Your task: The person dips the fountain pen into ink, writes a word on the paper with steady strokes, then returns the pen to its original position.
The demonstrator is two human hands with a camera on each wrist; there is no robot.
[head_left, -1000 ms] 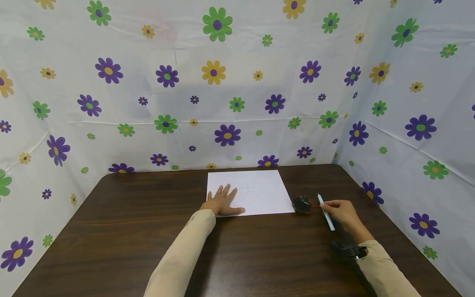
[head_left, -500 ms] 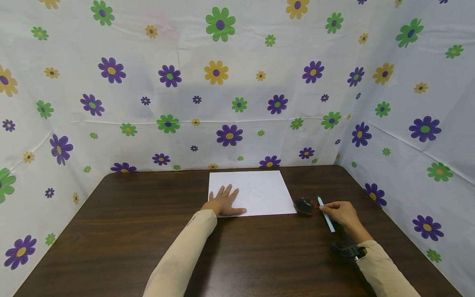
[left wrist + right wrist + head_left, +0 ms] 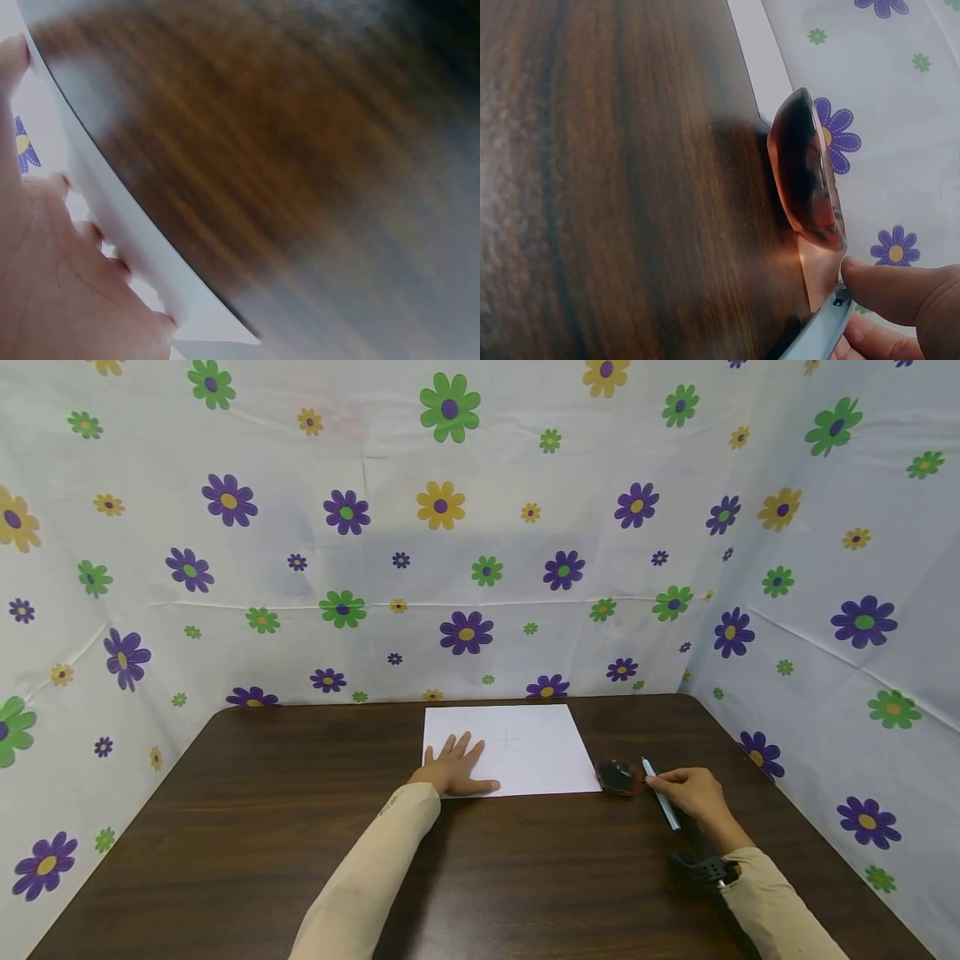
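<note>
My left hand (image 3: 453,772) lies with spread fingers on the left part of a white sheet of paper (image 3: 547,760), which bears faint crossed pencil-like lines. In the left wrist view its palm (image 3: 60,277) and fingertips show along the sheet's near edge. To the right, my right hand (image 3: 693,793) pinches a slim pale blue pen-like stick (image 3: 666,806) between thumb and fingers, its narrow tip pointing away from me. Just left of that hand sits a rounded reddish see-through piece with a dark middle (image 3: 802,172). Its flat tab (image 3: 819,274) reaches to the thumb and the stick.
The dark wood-grain table (image 3: 525,877) stretches out on both sides and in front. White cloth with printed flowers (image 3: 360,535) hangs behind the table's far edge and along the right side. A black watch strap (image 3: 705,868) hangs at the right wrist.
Both hands keep their places and holds. Only the head view has shifted slightly.
</note>
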